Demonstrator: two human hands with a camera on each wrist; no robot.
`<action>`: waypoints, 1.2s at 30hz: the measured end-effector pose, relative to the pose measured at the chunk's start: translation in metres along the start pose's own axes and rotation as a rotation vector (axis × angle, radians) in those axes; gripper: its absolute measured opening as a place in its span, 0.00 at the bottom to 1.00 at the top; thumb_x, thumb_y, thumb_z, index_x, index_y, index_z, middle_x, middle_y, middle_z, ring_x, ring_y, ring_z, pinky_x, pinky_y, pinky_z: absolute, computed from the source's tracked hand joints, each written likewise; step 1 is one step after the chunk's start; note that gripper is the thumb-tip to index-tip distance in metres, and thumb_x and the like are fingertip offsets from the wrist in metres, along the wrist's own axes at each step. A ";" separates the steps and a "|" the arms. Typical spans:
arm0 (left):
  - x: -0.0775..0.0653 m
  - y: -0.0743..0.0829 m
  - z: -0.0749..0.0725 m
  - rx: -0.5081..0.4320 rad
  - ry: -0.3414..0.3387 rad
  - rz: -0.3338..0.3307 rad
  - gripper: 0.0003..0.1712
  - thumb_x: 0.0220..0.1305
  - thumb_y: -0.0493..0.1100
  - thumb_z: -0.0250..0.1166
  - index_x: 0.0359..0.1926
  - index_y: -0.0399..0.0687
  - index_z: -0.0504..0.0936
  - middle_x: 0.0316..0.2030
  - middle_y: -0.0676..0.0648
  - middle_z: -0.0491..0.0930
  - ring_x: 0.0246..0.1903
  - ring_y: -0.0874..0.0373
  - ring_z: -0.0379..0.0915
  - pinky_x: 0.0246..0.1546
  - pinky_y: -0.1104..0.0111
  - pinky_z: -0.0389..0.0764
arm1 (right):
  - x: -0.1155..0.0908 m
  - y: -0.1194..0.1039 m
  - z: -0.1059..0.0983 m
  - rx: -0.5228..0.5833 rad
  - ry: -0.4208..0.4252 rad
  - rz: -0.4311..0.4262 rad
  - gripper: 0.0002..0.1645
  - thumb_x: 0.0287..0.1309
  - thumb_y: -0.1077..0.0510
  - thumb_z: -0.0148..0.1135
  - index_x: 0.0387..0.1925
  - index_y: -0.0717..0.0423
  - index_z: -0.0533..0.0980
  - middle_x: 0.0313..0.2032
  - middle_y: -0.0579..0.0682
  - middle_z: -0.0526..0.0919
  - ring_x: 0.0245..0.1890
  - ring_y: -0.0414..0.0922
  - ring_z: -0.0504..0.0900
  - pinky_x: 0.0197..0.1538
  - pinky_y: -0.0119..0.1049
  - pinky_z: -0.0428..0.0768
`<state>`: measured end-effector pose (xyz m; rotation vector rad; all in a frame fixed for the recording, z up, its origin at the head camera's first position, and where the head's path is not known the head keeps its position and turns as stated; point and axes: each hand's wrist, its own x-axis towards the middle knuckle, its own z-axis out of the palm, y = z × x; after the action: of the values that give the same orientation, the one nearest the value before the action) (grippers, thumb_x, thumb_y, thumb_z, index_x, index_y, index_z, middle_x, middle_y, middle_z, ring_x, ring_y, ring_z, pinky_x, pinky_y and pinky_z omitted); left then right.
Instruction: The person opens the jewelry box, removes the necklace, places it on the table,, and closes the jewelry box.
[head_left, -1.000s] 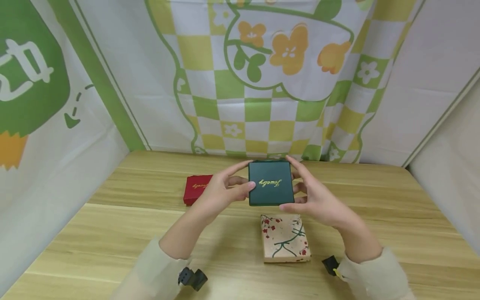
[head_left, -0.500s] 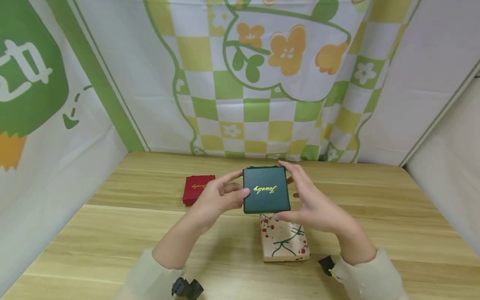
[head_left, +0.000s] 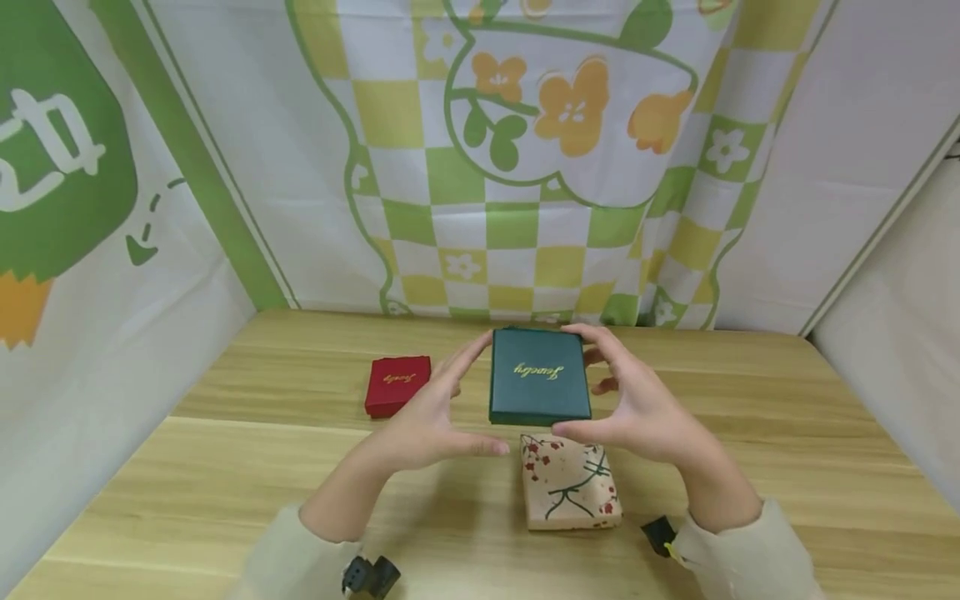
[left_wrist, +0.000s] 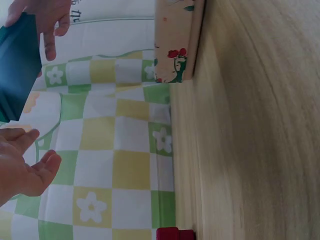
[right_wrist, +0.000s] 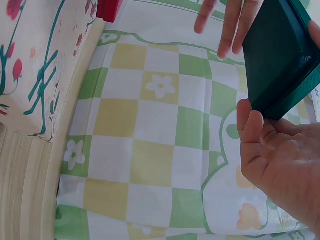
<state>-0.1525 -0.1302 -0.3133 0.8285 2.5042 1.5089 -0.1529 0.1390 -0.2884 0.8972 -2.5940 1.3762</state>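
Since the R hand [head_left: 641, 408] has the green box [head_left: 540, 375] pinched by its right side, thumb at the near corner & index finger at the far one, that hand is the closer of the two; its other fingers are bent, partly hidden. L hand [head_left: 423, 417] is spread wide w/ no grip on anything: thumb stands off below the box, index tip by the far-left corner. Can't tell from the head view if that tip touches; left wrist view shows a gap btwn box & the fingers in sight.

Key relation: box sits btwn the hands, i.e. right of the L fingers, left of the R ones, up off the table [head_left: 247, 483]. Lid faces the head cam, tilted, gold lettering upside down. Approx. square, so no clear long axis.

Flowered box [head_left: 573, 487] lies on the table, nearer the person than the green one. Red box [head_left: 393, 385] is off left, just past the L hand. Checked curtain [head_left: 513, 225] hangs at back.
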 end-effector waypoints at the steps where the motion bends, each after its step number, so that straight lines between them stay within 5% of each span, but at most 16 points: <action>1: 0.000 0.000 0.002 0.019 0.015 -0.002 0.65 0.47 0.56 0.79 0.78 0.70 0.46 0.78 0.55 0.46 0.76 0.48 0.43 0.69 0.39 0.59 | 0.000 0.000 0.000 0.000 -0.003 -0.003 0.61 0.37 0.59 0.83 0.72 0.48 0.58 0.61 0.49 0.71 0.54 0.48 0.71 0.49 0.40 0.78; 11: 0.002 -0.003 0.004 0.011 0.097 0.068 0.56 0.47 0.43 0.80 0.75 0.54 0.60 0.74 0.49 0.59 0.72 0.46 0.53 0.64 0.41 0.65 | -0.001 -0.001 0.003 -0.034 -0.019 -0.016 0.62 0.37 0.58 0.83 0.73 0.44 0.58 0.60 0.47 0.71 0.53 0.47 0.72 0.47 0.41 0.79; 21: 0.002 -0.009 0.010 0.033 0.176 0.133 0.50 0.41 0.44 0.83 0.67 0.56 0.70 0.65 0.56 0.71 0.68 0.54 0.60 0.61 0.45 0.68 | -0.006 0.000 0.004 -0.067 0.019 -0.104 0.62 0.35 0.57 0.85 0.72 0.42 0.60 0.59 0.44 0.73 0.53 0.44 0.70 0.44 0.38 0.75; 29: 0.006 -0.011 0.009 0.039 0.170 0.152 0.49 0.42 0.43 0.82 0.67 0.55 0.70 0.65 0.55 0.71 0.67 0.55 0.63 0.59 0.47 0.70 | -0.004 0.000 0.004 -0.082 0.051 -0.100 0.64 0.32 0.58 0.86 0.72 0.42 0.61 0.58 0.43 0.73 0.55 0.41 0.69 0.46 0.41 0.73; 36: 0.007 -0.012 0.010 0.024 0.182 0.158 0.49 0.41 0.43 0.82 0.66 0.56 0.70 0.64 0.57 0.72 0.67 0.57 0.62 0.58 0.49 0.69 | -0.003 0.002 0.005 0.035 0.045 -0.064 0.63 0.33 0.62 0.84 0.72 0.41 0.61 0.62 0.45 0.72 0.57 0.44 0.68 0.47 0.41 0.76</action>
<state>-0.1594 -0.1234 -0.3269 0.9544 2.6445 1.6775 -0.1509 0.1375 -0.2937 0.9334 -2.4936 1.4123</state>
